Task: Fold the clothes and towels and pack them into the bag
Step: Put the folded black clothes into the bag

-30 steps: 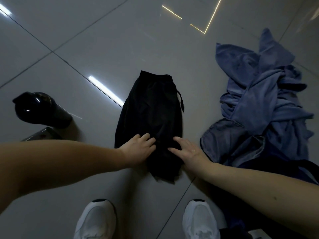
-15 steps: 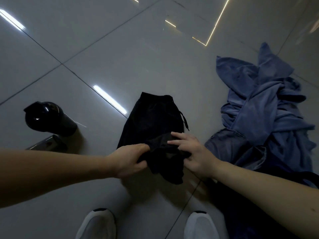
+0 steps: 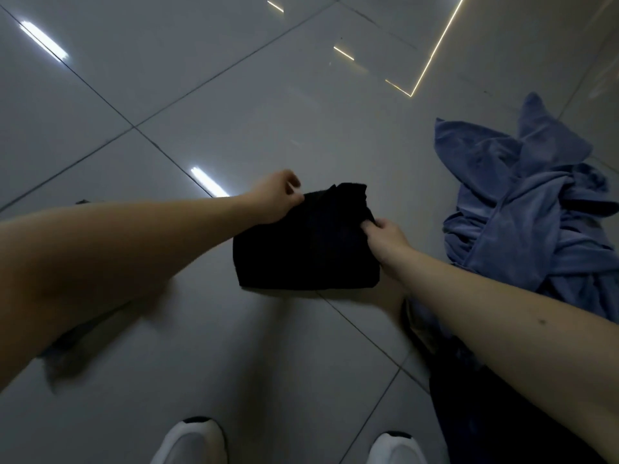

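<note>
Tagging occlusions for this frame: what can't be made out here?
Head view:
- Bag: not in view.
- Right hand: fingers' tips buried in the black garment it grips.
- Blue pile: cut by the right edge; item count unclear.
- Dark clothes: partly under the right forearm, too dark to tell apart.
- Shoes: cut by the bottom edge.

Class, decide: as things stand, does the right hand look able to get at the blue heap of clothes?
Probably yes. The blue heap lies beside the right hand with only bare floor between, though that hand grips the black garment.
</note>
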A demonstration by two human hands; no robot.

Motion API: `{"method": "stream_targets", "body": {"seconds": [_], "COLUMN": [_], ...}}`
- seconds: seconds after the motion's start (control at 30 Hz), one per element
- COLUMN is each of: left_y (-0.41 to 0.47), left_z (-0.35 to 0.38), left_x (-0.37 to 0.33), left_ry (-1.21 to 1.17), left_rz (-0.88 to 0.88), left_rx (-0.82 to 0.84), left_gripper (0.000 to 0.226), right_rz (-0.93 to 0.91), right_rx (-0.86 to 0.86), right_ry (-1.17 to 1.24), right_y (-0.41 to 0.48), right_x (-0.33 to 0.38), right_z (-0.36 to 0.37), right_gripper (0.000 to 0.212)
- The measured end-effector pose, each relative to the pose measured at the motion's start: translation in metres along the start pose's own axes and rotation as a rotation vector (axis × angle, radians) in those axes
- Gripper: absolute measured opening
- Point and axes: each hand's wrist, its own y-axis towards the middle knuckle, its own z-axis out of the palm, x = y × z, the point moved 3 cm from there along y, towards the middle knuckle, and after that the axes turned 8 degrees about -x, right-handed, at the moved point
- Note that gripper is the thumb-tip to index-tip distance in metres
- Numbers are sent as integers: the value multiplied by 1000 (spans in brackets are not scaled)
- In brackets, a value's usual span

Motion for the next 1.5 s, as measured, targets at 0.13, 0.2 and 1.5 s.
{"method": "stream_targets", "body": {"seconds": [0.13, 0.2, 1.5], "left_y": [-19, -42, -50], "left_z": [8, 24, 56], "left_x": [-11, -13, 24], "left_ry": [171, 320, 38], "left_rz": [373, 659, -472], "left_rx": [-290, -235, -131], "left_gripper": [32, 29, 98], "right_rz": [6, -256, 133], "right_rx": [-284, -345, -64], "right_ry": [-83, -240, 40], "right_y": [-5, -23, -16], "right_x": [7, 8, 3], "right_z": [-2, -2, 44], "right_gripper": [48, 57, 78]}}
